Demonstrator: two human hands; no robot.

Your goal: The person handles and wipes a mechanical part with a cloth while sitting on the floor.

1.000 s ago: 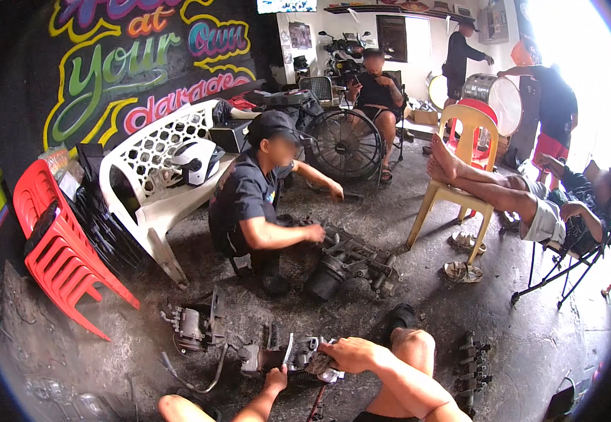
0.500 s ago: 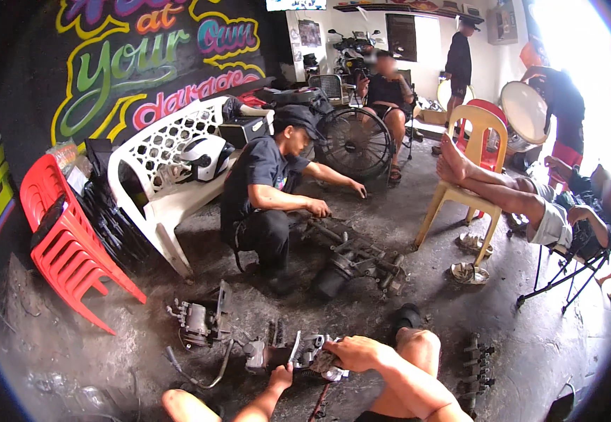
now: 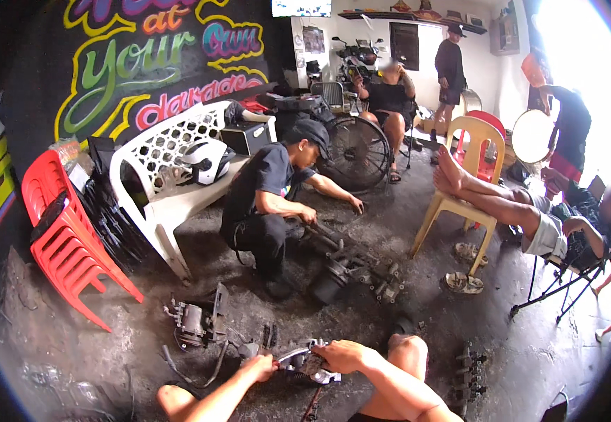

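Observation:
On the floor between my bent knees lies a greasy silver metal machine part [image 3: 311,364] with a housing and fittings. My right hand [image 3: 346,356] is closed over its upper right side, fingers curled round the edge. My left hand [image 3: 259,367] is closed at the part's left end. A bit of red shows by its fingertips; the rest of what it grips is hidden. Left of that hand lie a cylindrical metal unit [image 3: 191,325] on a bracket and a curved dark hose [image 3: 210,373].
Ahead, a crouching co-worker [image 3: 267,190] handles a larger metal assembly [image 3: 351,271] on the floor. A row of metal fittings [image 3: 470,373] lies at right. Stacked red chairs [image 3: 73,239] and a white bench [image 3: 168,204] stand left. A seated person's feet rest on a yellow chair [image 3: 471,183].
My left hand has moved left and slightly forward, away from the bright metal piece it was touching. My right hand stays on the machine part. The crouching co-worker's near hand has shifted slightly.

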